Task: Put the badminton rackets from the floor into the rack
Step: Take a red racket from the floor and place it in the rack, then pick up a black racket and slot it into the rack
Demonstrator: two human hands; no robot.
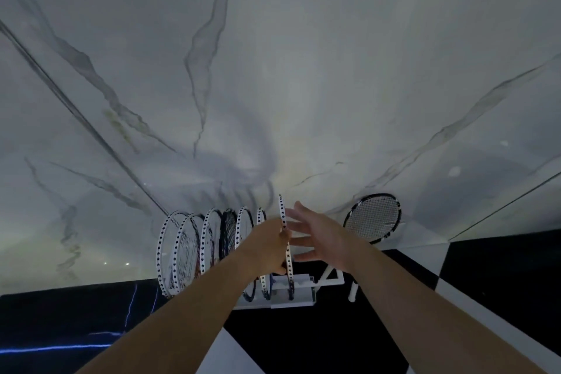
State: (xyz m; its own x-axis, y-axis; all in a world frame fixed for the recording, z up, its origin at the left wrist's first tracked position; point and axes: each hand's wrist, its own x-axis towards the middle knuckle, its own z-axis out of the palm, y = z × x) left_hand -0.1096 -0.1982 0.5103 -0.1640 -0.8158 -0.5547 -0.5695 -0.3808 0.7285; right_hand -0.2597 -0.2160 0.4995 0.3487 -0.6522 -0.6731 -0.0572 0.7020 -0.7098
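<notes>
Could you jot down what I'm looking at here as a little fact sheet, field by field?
Setting: white rack on a dark floor against a marbled wall
In the rack: a row of rackets standing on edge, heads up
Left hand: grip closed on the rim of the rightmost racket in the rack
Right hand: open, fingers spread, just right of that rim; contact unclear
Outside the rack: one dark-framed racket leaning on the wall to the right
Blur: right hand slightly smeared
</notes>
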